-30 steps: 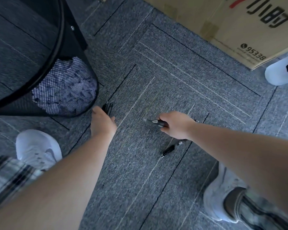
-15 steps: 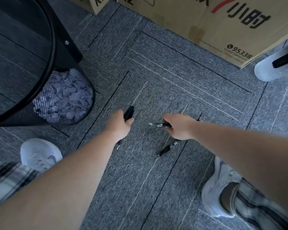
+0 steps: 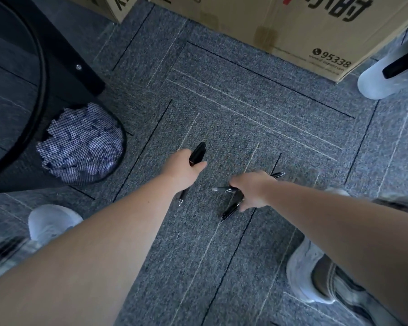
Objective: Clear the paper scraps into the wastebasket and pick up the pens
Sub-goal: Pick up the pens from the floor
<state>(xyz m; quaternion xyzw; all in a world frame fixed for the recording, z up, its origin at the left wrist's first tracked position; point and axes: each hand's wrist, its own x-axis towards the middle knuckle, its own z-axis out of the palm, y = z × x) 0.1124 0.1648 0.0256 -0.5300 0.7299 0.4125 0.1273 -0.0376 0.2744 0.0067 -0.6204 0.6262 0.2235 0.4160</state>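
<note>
Open carpet (image 3: 257, 107) lies ahead of both hands, bare up to the cardboard boxes (image 3: 292, 27) that wall off the far side. To the left the mesh wastebasket (image 3: 80, 144) and a black furniture leg (image 3: 64, 60) block the way, with a clear strip of carpet between the basket and the left hand (image 3: 184, 170). Near the camera, a shoe (image 3: 50, 222) on the left and another (image 3: 316, 278) on the right flank a free lane of carpet between the two forearms.

Pens (image 3: 197, 153) in both hands (image 3: 251, 191)
</note>
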